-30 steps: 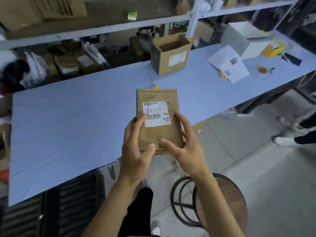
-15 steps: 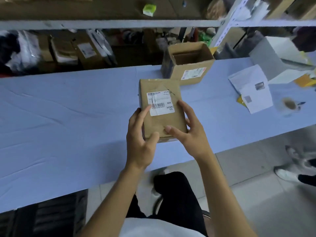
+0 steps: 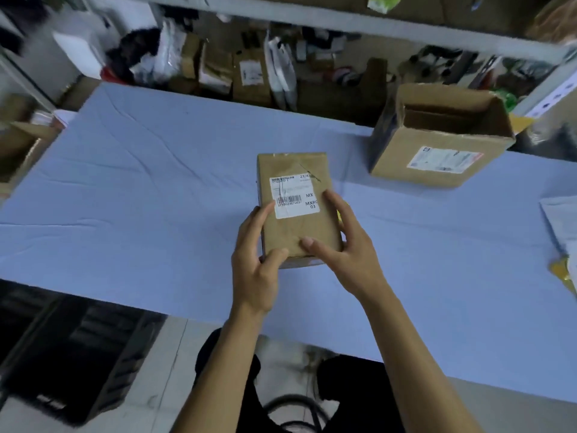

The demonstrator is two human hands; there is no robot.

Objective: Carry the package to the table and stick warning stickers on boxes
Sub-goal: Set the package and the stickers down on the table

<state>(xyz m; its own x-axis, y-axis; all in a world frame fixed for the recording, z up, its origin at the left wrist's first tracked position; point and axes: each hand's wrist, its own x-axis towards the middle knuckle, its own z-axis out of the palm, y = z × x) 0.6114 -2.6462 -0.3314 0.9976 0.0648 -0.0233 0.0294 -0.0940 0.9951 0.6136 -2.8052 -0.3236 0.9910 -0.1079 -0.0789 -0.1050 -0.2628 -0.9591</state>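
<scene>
A small brown cardboard package point(image 3: 293, 170) with a white barcode label on top is held over the middle of the blue table point(image 3: 140, 198). My left hand point(image 3: 254, 260) grips its near left corner, thumb on top. My right hand point(image 3: 349, 248) holds its right side, thumb pressed on the top face. I cannot tell whether the package's bottom touches the table. No stickers are in view.
An open brown box point(image 3: 437, 145) with a label stands on the table at the back right. White paper point(image 3: 562, 223) and something yellow point(image 3: 565, 273) lie at the right edge. Cluttered shelves point(image 3: 249, 67) run behind the table. A stool point(image 3: 296, 407) is below me.
The package has moved forward with both hands, from above the table's front edge to above its middle. My view has come closer to the table and tilted down.
</scene>
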